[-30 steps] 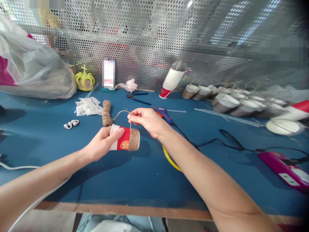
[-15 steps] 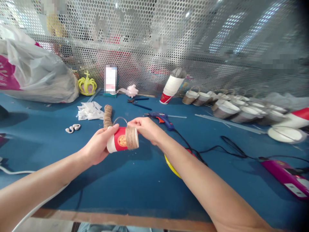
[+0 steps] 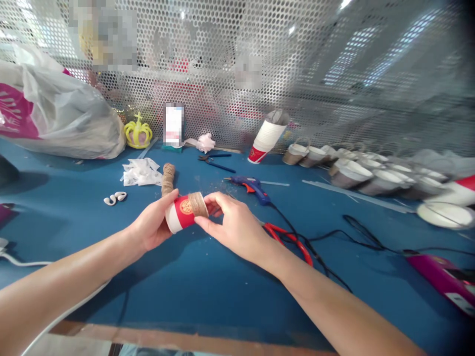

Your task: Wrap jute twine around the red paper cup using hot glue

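Note:
A red and white paper cup (image 3: 179, 222) with a gold emblem lies tilted on its side in the air above the table. Twine (image 3: 196, 203) is wound in close turns around its right end. My left hand (image 3: 154, 223) is closed around the cup's left part. At the right end, my right hand (image 3: 232, 222) has its thumb against the wound twine and its fingers curled behind the end. Behind my left hand stands a bundle of twine (image 3: 168, 179), partly hidden. The loose strand between bundle and cup cannot be seen clearly.
A blue glue gun (image 3: 252, 185) and pliers (image 3: 217, 160) lie beyond my right hand, with red-handled scissors (image 3: 282, 232) by that forearm. Stacked paper cups (image 3: 269, 136) lean at the back. Small twine-wrapped buckets (image 3: 351, 175) and a power strip (image 3: 440, 269) are right; white scraps (image 3: 141, 171) left.
My right hand has come down and turned, from pinching a strand above the cup to gripping the cup's twine-wound end. The arched strand over the cup no longer shows. My left hand keeps its hold.

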`<control>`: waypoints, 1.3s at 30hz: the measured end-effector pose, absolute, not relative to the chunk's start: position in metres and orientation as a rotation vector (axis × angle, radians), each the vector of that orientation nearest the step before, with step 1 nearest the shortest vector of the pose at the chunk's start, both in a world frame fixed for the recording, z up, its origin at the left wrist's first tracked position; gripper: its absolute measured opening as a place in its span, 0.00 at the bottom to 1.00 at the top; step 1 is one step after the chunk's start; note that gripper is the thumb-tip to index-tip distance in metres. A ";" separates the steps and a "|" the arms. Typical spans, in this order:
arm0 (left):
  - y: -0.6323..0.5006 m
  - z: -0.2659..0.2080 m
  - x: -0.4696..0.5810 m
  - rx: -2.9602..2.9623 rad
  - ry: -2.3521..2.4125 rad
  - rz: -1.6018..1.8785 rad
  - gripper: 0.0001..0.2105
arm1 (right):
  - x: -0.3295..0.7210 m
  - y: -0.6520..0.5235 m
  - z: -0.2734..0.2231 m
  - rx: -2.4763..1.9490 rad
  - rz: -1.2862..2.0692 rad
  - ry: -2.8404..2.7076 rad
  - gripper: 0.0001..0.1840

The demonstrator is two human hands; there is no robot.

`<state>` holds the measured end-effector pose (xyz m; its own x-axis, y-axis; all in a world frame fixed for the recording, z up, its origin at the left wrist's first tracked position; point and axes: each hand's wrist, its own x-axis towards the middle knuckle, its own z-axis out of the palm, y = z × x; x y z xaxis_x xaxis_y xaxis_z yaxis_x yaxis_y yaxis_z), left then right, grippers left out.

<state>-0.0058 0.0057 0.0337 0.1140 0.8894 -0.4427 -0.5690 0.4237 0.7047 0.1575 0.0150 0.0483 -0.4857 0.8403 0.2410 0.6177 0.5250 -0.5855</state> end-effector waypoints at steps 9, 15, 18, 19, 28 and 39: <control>-0.006 0.024 -0.004 0.885 0.903 1.115 0.15 | 0.173 0.019 0.047 -1.195 1.182 -1.924 0.13; -0.007 0.022 -0.005 0.997 0.843 0.962 0.15 | 0.183 0.014 0.043 -1.190 1.126 -1.964 0.10; -0.003 0.022 -0.006 0.727 0.825 0.933 0.17 | 0.182 0.006 0.042 -1.086 0.855 -2.150 0.08; -0.001 0.022 -0.006 0.685 0.851 0.936 0.16 | 0.181 0.003 0.041 -1.044 0.780 -2.198 0.07; -0.001 0.019 -0.005 0.816 1.132 0.976 0.16 | 0.197 0.023 0.049 -1.114 0.636 -2.245 0.10; 0.003 0.018 -0.010 1.055 1.346 0.869 0.17 | 0.263 0.126 0.033 -2.188 0.338 -1.992 0.08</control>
<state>-0.0100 0.0026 0.0176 0.0654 0.9432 -0.3258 0.0914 0.3195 0.9432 0.2629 0.1258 0.0334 0.0854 0.9947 -0.0567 0.9578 -0.0977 -0.2703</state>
